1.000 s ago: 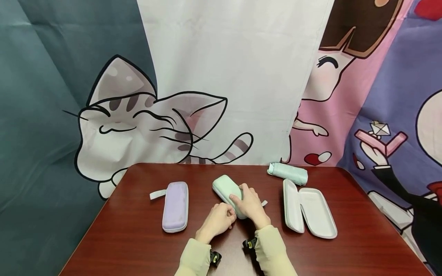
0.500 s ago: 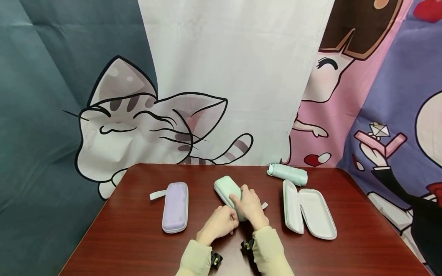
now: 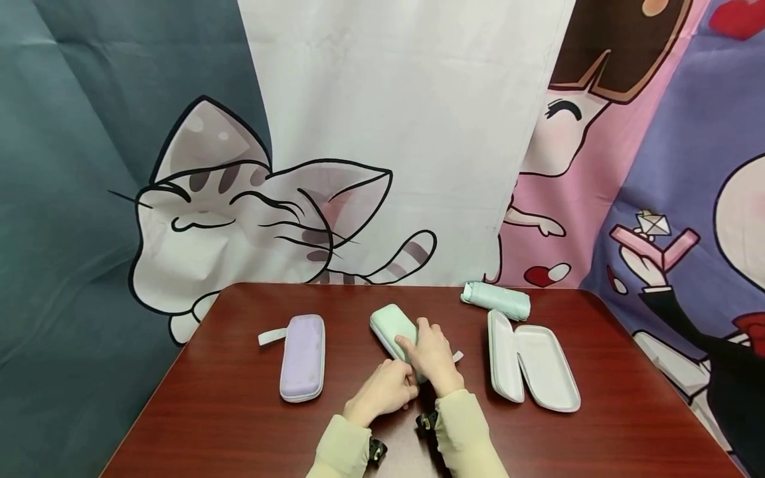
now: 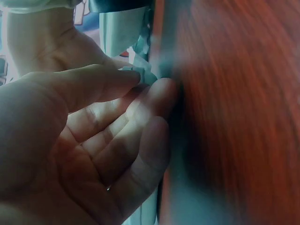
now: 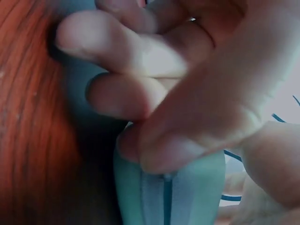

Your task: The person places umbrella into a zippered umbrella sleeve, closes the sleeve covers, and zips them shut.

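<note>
A mint-green zip case (image 3: 392,323) lies slanted mid-table, its wrist strap showing at the right. My right hand (image 3: 433,355) grips it from above, thumb on the near side and fingers over the far side. At the case's near end, my left hand (image 3: 387,388) pinches the zipper pull with thumb and index finger. The right wrist view shows those fingertips over the zipper (image 5: 167,197), which looks closed below them; the pull itself is mostly hidden. In the left wrist view, my left hand's (image 4: 108,131) other fingers curl loosely beside the pinch.
A lilac zip case (image 3: 302,358) with a pale strap lies at the left on the brown table (image 3: 227,411). To the right, a white-lined case (image 3: 548,368) lies spread apart. Behind it is a folded mint umbrella-like bundle (image 3: 496,300). A printed cloth (image 3: 406,133) hangs behind.
My left hand has moved a little to the right, round the near end of the green case. My right hand keeps its grip, and the case has barely shifted.
</note>
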`<state>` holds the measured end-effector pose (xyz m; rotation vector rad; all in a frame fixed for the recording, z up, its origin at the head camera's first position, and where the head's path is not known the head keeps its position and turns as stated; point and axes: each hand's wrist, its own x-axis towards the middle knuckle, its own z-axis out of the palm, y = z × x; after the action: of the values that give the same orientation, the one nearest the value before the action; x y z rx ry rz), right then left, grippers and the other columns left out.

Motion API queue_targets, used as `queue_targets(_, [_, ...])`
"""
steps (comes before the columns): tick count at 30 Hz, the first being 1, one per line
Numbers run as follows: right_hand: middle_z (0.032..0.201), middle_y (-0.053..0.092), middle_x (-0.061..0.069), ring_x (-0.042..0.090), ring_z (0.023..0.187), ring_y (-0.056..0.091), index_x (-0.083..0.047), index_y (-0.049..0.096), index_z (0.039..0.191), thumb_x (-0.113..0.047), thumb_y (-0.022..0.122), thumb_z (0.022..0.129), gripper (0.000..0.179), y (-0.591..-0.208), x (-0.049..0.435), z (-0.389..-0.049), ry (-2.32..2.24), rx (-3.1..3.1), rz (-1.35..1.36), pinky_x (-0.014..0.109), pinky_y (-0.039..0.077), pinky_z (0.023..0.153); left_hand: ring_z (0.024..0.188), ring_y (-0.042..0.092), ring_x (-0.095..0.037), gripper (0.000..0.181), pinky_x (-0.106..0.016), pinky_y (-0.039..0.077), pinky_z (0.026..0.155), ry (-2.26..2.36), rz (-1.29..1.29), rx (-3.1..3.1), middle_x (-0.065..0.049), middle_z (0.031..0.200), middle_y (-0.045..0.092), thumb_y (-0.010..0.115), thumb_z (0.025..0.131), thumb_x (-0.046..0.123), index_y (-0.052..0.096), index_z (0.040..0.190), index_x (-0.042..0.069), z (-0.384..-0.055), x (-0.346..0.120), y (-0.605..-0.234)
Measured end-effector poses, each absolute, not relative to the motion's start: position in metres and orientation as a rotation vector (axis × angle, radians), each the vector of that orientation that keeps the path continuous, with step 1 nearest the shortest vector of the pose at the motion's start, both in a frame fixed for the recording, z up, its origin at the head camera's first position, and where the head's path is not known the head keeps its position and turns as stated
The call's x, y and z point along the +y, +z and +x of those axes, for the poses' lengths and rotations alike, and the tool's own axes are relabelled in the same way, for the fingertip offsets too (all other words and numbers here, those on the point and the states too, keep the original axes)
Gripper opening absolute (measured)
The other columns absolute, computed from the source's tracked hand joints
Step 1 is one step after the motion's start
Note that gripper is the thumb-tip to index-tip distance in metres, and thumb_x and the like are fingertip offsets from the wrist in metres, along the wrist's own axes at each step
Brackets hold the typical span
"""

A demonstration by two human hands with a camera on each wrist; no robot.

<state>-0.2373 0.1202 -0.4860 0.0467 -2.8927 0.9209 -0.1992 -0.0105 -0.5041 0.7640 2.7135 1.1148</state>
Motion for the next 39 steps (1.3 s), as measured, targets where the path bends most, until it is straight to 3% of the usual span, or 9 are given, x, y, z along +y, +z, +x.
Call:
queue_targets(9, [0.114, 0.065, 0.017, 0.041, 0.097, 0.062, -0.008, 0.06, 0.129, -0.039, 0.069, 0.089, 0.051, -0.457, 0.126, -0.25, 0.677, -3.093, 0.161, 0.055, 0.049, 0.073, 0.042, 0.054, 0.001, 0.017, -0.017, 0.045, 0.058, 1.159, 0.809, 2.656, 0.007, 0.05, 0.059, 0.064, 0.082, 0.003, 0.066, 0.069, 0.014, -0.201, -0.015, -0.502])
queue_targets(13, [0.124, 0.062, 0.014, 0.037, 0.105, 0.06, -0.016, 0.058, 0.135, -0.019, 0.069, 0.091, 0.046, -0.438, 0.126, -0.259, 0.522, -3.15, 0.374, 0.051, 0.049, 0.075, 0.044, 0.056, -0.001, 0.016, -0.016, 0.044, 0.059, 1.166, 0.84, 2.633, 0.005, 0.05, 0.06, 0.063, 0.082, 0.002, 0.067, 0.069, 0.012, -0.202, -0.017, -0.501])
queue_targets(16, [0.132, 0.056, 0.013, 0.031, 0.106, 0.059, -0.024, 0.054, 0.141, 0.002, 0.061, 0.09, 0.057, -0.428, 0.121, -0.267, 0.371, -3.218, 0.582, 0.043, 0.048, 0.072, 0.045, 0.058, -0.003, 0.016, -0.016, 0.044, 0.059, 1.162, 0.857, 2.634, 0.005, 0.05, 0.06, 0.064, 0.081, 0.001, 0.067, 0.069, 0.012, -0.203, -0.019, -0.5])
queue_targets(19, [0.146, 0.043, 0.014, 0.028, 0.108, 0.055, -0.035, 0.047, 0.145, 0.012, 0.052, 0.09, 0.072, -0.427, 0.114, -0.272, 0.166, -3.313, 0.745, 0.036, 0.045, 0.065, 0.046, 0.059, -0.004, 0.015, -0.016, 0.044, 0.059, 1.147, 0.856, 2.631, 0.006, 0.05, 0.059, 0.064, 0.08, 0.001, 0.068, 0.07, 0.012, -0.204, -0.022, -0.499])
queue_targets(23, [0.158, 0.027, 0.008, 0.03, 0.133, 0.041, -0.046, 0.043, 0.144, 0.004, 0.054, 0.095, 0.071, -0.432, 0.108, -0.275, -0.232, -3.258, 0.909, 0.043, 0.047, 0.09, 0.046, 0.059, -0.004, 0.015, -0.017, 0.044, 0.061, 1.128, 0.854, 2.61, 0.007, 0.05, 0.059, 0.064, 0.081, 0.001, 0.068, 0.071, 0.012, -0.205, -0.025, -0.498])
queue_targets(26, [0.159, 0.026, 0.002, 0.028, 0.144, 0.026, -0.047, 0.044, 0.143, -0.004, 0.058, 0.095, 0.066, -0.431, 0.106, -0.279, -0.496, -3.133, 0.97, 0.051, 0.029, 0.109, 0.047, 0.059, -0.005, 0.015, -0.017, 0.045, 0.062, 1.129, 0.845, 2.6, 0.006, 0.051, 0.06, 0.065, 0.082, 0.002, 0.068, 0.071, 0.011, -0.206, -0.027, -0.498])
queue_targets(31, [0.159, 0.026, -0.001, 0.026, 0.146, 0.02, -0.046, 0.043, 0.145, -0.003, 0.063, 0.091, 0.072, -0.423, 0.11, -0.286, -0.652, -3.124, 0.977, 0.051, 0.024, 0.112, 0.048, 0.061, -0.008, 0.014, -0.019, 0.045, 0.062, 1.154, 0.793, 2.586, 0.005, 0.052, 0.061, 0.065, 0.084, 0.003, 0.068, 0.073, 0.011, -0.208, -0.035, -0.497])
queue_targets(35, [0.157, 0.03, 0.003, 0.031, 0.145, 0.022, -0.04, 0.046, 0.144, 0.004, 0.073, 0.081, 0.082, -0.419, 0.122, -0.293, -0.53, -3.202, 0.949, 0.053, 0.024, 0.111, 0.049, 0.062, -0.009, 0.014, -0.021, 0.045, 0.061, 1.163, 0.752, 2.609, 0.003, 0.053, 0.062, 0.064, 0.085, 0.003, 0.068, 0.075, 0.011, -0.212, -0.044, -0.497])
queue_targets(39, [0.155, 0.033, 0.01, 0.036, 0.143, 0.024, -0.032, 0.049, 0.144, -0.007, 0.089, 0.068, 0.089, -0.422, 0.135, -0.3, -0.385, -3.261, 0.925, 0.057, 0.027, 0.108, 0.048, 0.058, -0.007, 0.015, -0.024, 0.045, 0.059, 1.147, 0.654, 2.712, 0.003, 0.055, 0.061, 0.064, 0.087, 0.004, 0.065, 0.074, 0.011, -0.215, -0.057, -0.497])
